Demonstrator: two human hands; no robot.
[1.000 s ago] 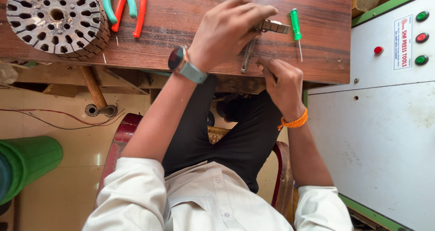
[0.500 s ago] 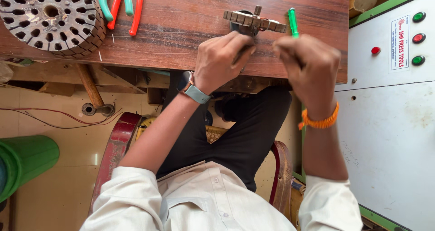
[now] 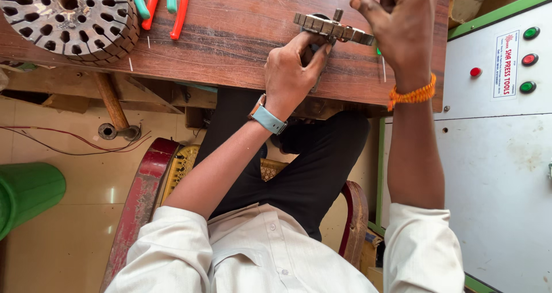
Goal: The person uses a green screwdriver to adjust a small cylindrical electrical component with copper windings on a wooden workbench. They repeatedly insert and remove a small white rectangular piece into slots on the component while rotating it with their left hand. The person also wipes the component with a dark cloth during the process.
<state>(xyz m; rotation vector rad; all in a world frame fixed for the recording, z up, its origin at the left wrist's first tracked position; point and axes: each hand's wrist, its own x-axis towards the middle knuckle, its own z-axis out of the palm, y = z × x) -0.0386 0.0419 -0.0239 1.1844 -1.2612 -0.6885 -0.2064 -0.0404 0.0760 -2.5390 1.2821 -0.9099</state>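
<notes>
L hand (image 3: 293,69) grips metal toothed part (image 3: 333,29) on wooden bench (image 3: 230,34), R hand (image 3: 402,23) fingers pinched shut above it w/ contents unclear; keep part steady, flat.

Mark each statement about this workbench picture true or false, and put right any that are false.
1. The left hand grips a flat slotted metal part. True.
2. The round slotted metal disc lies on the floor. False: it lies on the wooden bench.
3. The right hand wears a wristwatch. False: it wears an orange thread band; the watch is on the left wrist.
4. Pliers with red and green handles lie on the bench. True.
</notes>
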